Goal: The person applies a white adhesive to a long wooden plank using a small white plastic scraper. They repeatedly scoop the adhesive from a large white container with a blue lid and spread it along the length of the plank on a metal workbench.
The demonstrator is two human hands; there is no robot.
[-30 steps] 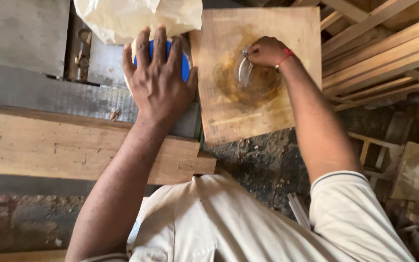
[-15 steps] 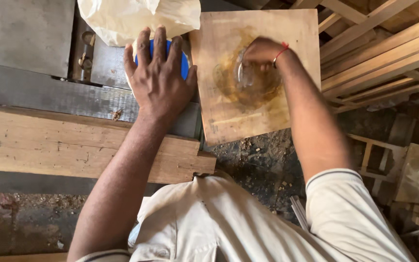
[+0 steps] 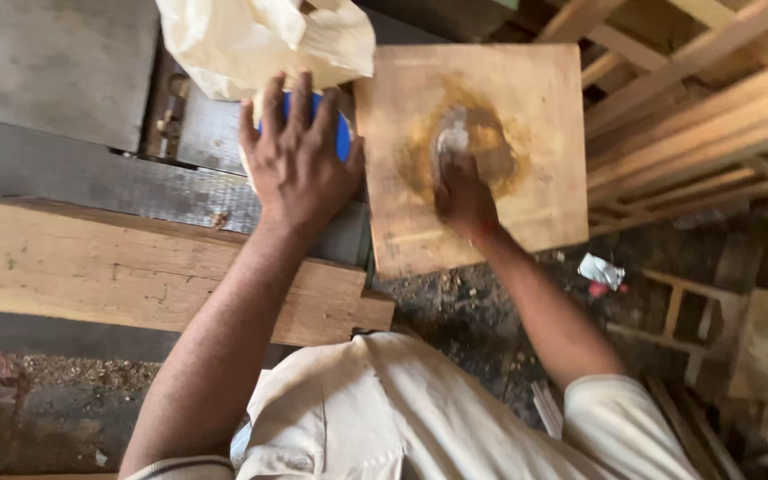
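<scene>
dirt floor [image 3: 464, 302] littered with wood chips, thick plank [image 3: 135, 276] to its left, stacked timber slats [image 3: 695, 116] up to its right.

A single head-worn camera looks steeply down from above the person's shoulders, close to the work; the pale shirt [image 3: 384, 418] fills the lower centre of the frame; both forearms run upward from it; the square wooden board [image 3: 526, 204] sits upper centre-right; stacked timber slats [image 3: 695, 116] cross the upper right.

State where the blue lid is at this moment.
In the head view, the blue lid lies under the left hand, between the cream plastic bag and the square wooden board.
</scene>
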